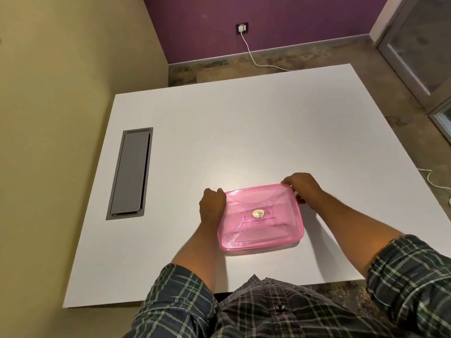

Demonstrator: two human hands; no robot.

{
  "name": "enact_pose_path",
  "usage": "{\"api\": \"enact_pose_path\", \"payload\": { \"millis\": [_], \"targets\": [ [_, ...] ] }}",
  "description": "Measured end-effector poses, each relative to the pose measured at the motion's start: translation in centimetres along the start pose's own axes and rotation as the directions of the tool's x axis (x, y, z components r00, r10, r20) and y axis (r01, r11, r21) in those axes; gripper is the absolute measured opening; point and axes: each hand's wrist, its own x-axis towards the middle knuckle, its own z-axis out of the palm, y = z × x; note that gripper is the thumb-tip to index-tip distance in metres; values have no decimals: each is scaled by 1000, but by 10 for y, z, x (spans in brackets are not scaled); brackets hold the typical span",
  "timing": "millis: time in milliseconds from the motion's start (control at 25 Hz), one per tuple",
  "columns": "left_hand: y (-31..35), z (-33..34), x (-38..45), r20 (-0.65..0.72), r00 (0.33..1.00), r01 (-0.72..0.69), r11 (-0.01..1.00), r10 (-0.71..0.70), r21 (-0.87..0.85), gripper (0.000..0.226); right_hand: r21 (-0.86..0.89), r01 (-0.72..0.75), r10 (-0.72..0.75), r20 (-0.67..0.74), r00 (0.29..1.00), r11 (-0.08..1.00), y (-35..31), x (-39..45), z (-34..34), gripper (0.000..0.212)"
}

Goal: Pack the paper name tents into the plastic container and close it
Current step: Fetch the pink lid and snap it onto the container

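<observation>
On the white table (268,123), near its front edge: left hand (211,206) grips the pink plastic container (262,218) at its left side; right hand (302,186) pinches the lidded far-right corner. Recommend pressing each corner in turn (name tents not discernible).

No text can be read. The only label — a small gold oval sticker (259,213) at the centre of the pink container lid (280,230) — carries print too blurred to make out.
</observation>
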Motion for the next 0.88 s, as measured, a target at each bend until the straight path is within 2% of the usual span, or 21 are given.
{"api": "enact_pose_path", "payload": {
  "millis": [120,200,280,360,680,800,880],
  "targets": [
    [-9,14,-11,-82,991,-104,993,108,57,28,-354,45,-108,-160,981,934,-3,0,17,36],
    [-13,17,-11,-104,980,-158,979,172,128,21,-465,42,-159,-216,963,885,-2,5,26,31],
    [-13,18,-11,-107,970,-191,959,216,207,18,-475,18,-149,-239,960,880,-2,8,31,18],
    [-13,18,-11,-132,966,-195,962,222,193,18,-479,1,-129,-235,963,878,-1,12,32,13],
    [-11,21,-8,-176,946,-224,942,272,249,19,-494,31,-168,-236,957,869,5,20,34,16],
    [-10,16,-12,-100,950,-257,922,296,289,23,-571,49,-251,-281,926,819,7,19,36,28],
    [-10,6,-10,9,905,-391,823,425,413,27,-648,70,-333,-293,896,759,9,19,37,39]
  ]
}}
